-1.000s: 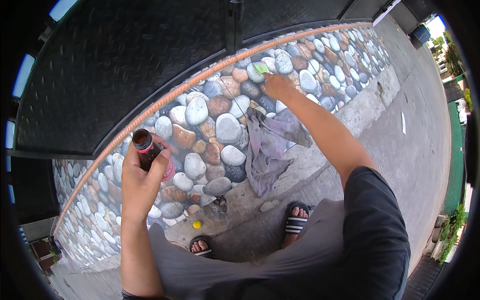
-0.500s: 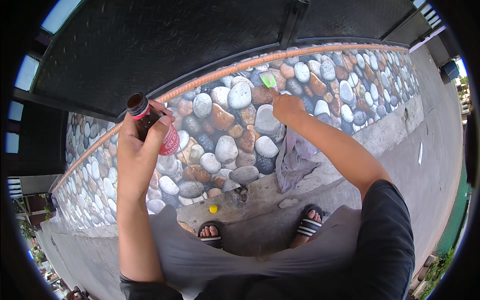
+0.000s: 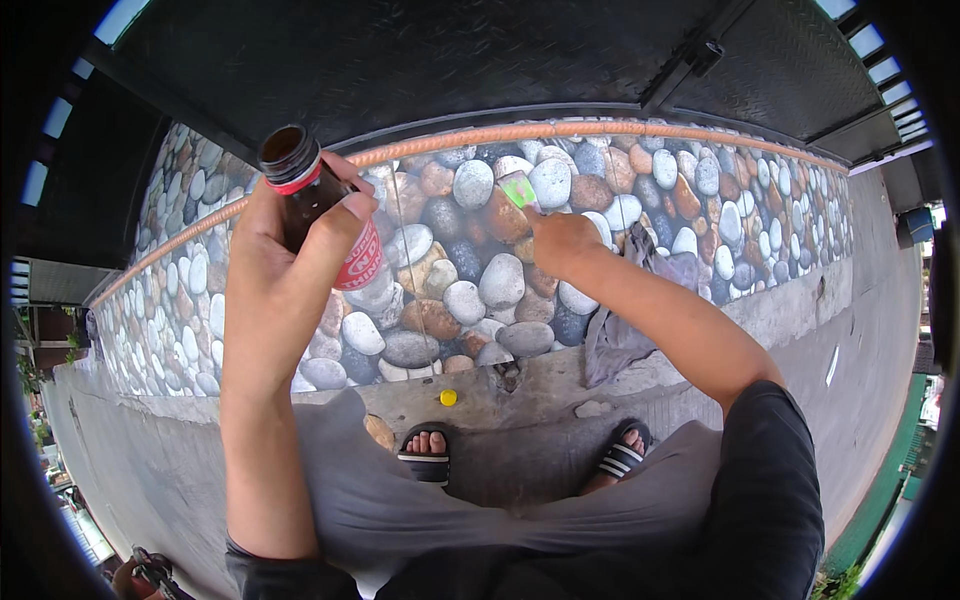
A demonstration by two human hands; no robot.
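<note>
My left hand (image 3: pixel 300 260) is wrapped around an uncapped brown glass bottle (image 3: pixel 310 200) with a red label, tilted at the left. The bottle's mouth points up toward the dark metal gate. Stretched out ahead, my right hand (image 3: pixel 565 245) grips a small flat tool (image 3: pixel 517 190) with a bright green part. The tool is against the pebble-patterned surface (image 3: pixel 500 285), just below its orange-brown top edging. My fingers hide its handle, and its exact kind is unclear. Beneath my right forearm a greyish-purple cloth (image 3: pixel 620 340) hangs over the foot of the patterned surface.
A black metal gate (image 3: pixel 450 60) rises behind the orange-brown edging (image 3: pixel 560 128). On the concrete ledge, a yellow cap (image 3: pixel 448 397) lies near my left sandal (image 3: pixel 427 455). Grey pavement (image 3: pixel 815 380) runs along the right, and a blue container (image 3: pixel 915 226) stands at the far right.
The green tool has moved left across the pebble pattern in my right hand. My left hand has raised the bottle. The whole view has shifted slightly.
</note>
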